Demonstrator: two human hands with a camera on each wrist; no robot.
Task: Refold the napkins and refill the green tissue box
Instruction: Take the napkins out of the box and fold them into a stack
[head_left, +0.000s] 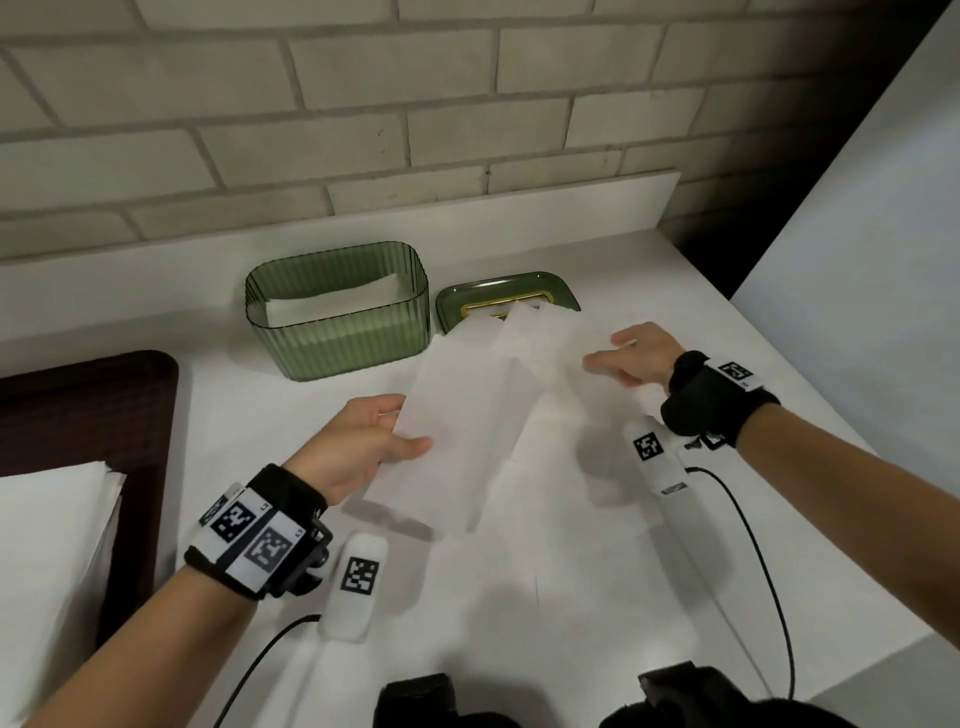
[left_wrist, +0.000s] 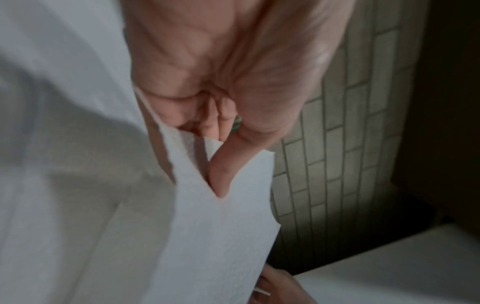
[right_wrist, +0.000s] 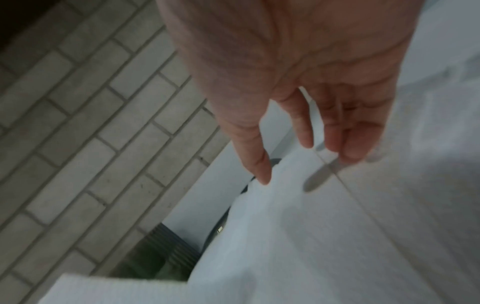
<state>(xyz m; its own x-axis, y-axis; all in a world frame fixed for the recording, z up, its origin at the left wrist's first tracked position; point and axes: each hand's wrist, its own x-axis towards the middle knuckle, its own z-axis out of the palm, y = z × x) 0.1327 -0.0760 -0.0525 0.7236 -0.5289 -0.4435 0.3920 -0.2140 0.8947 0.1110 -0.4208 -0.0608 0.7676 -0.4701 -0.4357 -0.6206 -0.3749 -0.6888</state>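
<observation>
Pinching the near edge of a napkin (head_left: 467, 415) between left hand (head_left: 358, 447) thumb and fingers; right hand (head_left: 631, 353) loose-fingered over its far, blurred end. Beyond the left hand, green tissue box (head_left: 337, 312); lid (head_left: 506, 301) beyond both hands, partly hidden by paper.

A white table (head_left: 597, 597) is seen. A green tissue box (head_left: 337, 332) is set on it at 11 o'clock. A green lid (head_left: 467, 293) is laid at 12 o'clock, just beside the box. White napkins (head_left: 561, 530) are spread flat in the middle.

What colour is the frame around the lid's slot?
Gold, on the green lid; the head view shows it best.
</observation>
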